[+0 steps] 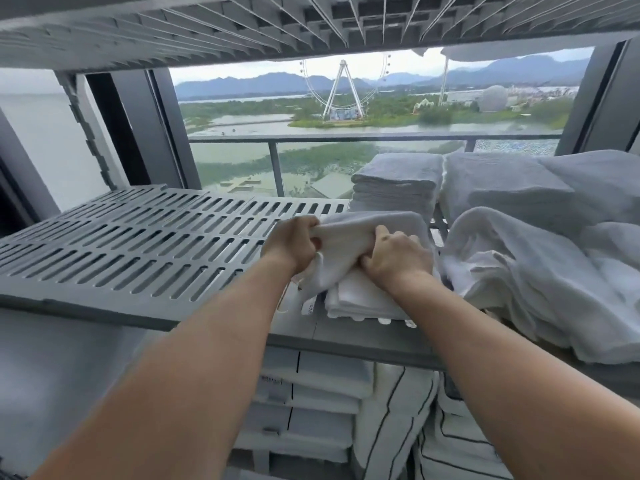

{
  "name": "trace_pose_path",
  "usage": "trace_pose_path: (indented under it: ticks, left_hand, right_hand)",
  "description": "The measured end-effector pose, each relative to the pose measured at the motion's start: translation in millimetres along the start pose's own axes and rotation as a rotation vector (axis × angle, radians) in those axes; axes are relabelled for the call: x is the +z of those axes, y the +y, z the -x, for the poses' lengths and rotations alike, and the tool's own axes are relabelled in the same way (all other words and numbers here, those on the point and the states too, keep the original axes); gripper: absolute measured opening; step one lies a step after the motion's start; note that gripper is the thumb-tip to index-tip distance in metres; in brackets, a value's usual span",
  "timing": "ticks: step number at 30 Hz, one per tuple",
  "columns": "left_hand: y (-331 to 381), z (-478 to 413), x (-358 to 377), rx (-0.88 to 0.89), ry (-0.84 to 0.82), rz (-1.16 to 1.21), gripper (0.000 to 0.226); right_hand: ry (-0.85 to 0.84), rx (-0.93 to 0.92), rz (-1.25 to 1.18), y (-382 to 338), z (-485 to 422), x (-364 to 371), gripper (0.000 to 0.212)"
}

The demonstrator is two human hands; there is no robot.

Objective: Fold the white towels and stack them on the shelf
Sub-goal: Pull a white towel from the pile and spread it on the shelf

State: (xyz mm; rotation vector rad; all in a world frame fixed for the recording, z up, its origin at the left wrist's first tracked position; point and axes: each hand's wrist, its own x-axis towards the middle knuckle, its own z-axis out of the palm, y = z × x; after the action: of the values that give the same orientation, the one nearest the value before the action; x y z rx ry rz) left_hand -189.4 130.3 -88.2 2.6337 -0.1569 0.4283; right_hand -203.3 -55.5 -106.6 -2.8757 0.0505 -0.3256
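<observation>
- A white towel [346, 237] sits bunched between both hands, above the front edge of a grey slotted shelf [138, 244].
- The left hand [292, 245] has a closed grip on the towel's left end.
- The right hand [394, 256] pinches its right side, fingers curled into cloth.
- A folded towel stack [360, 303] lies on the shelf directly beneath the hands.
- An unfolded towel heap [519, 278] lies just right of them.

White towel [349, 237] bunched on shelf [138, 244]
</observation>
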Motion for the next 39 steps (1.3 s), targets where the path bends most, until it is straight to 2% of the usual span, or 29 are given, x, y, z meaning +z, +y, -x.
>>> trace_pose_path:
  ticks: [5,10,15,18,24,27,29,31,34,35,36,39]
  left_hand:
    - [-28.5,-13.8,-21.7,-0.08,-0.009,-0.033,0.018]
    - [-76.6,-26.4,-45.7,-0.142,-0.027,-0.007,0.011]
    - [-134.3,-29.5,-70.2,-0.119,-0.026,0.053,0.017]
    - [-169.1,-34.8,-85.9,-0.097,-0.061,0.077,0.012]
    - [-221.8,-41.8,-111.2,-0.094,-0.109,0.032,0.011]
    - [-236.5,-42.4,-117.7,-0.143,-0.068,-0.036,0.016]
    - [-238.3,-38.1,-116.1,-0.185,0.0,-0.109,0.03]
    - [-232.3,-30.4,-109.4,-0.06,0.158,-0.208,0.039]
    - [-217.3,-20.1,-97.2,0.459,0.392,-0.303,0.035]
    - [-212.1,-17.8,-93.9,0.584,0.386,-0.308,0.028]
    - [-207.3,-16.5,-90.4,0.614,0.308,-0.312,0.027]
    - [-196.5,-15.6,-79.7,0.36,-0.055,-0.478,0.054]
  right_hand:
    - [0.011,-0.06,-0.012,-26.4,-11.4,15.5,0.046]
    - [0.021,-0.091,-0.033,-72.6,-15.9,30.7,0.052]
    - [0.03,-0.073,-0.05,-127.2,-13.6,48.7,0.059]
    - [0.023,-0.036,-0.037,-162.8,-13.0,60.5,0.064]
    - [-0.063,-0.047,0.031,-217.0,-11.5,73.9,0.085]
    - [-0.098,-0.079,0.043,-230.8,-12.2,80.1,0.087]
    - [-0.109,-0.075,0.027,-233.8,-13.8,81.6,0.083]
    - [-0.106,-0.067,0.003,-232.1,-14.7,82.3,0.078]
    - [-0.104,-0.066,-0.016,-225.8,-15.7,81.8,0.071]
    - [-0.103,-0.071,-0.019,-223.5,-15.6,81.8,0.069]
    - [-0.104,-0.076,-0.023,-220.9,-15.3,81.5,0.067]
    - [-0.106,-0.091,-0.042,-212.8,-13.8,78.5,0.062]
